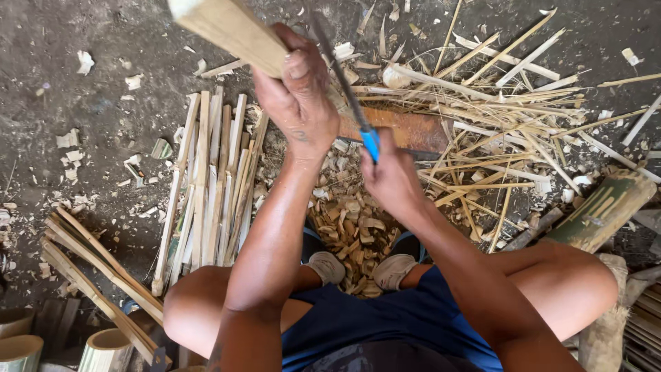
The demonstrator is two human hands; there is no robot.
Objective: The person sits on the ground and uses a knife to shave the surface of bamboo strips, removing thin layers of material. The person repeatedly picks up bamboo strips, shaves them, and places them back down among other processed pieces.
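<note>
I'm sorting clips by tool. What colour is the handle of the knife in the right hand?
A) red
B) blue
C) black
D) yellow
B: the right hand grips a knife whose handle shows bright blue just above the fist, the blade against the bamboo piece held by the left hand.

The left grip (297, 96) holds a bamboo piece (227, 27) at the far centre, and the right grip (391, 176), just to its right and nearer, holds a knife (351, 96). A row of split strips (206, 186) lies on the floor (62, 110) to the left. Loose slivers (496, 110) spread far right. Chips (354, 227) are heaped between the feet (358, 269). Cut tubes (103, 351) stand near left.
</note>
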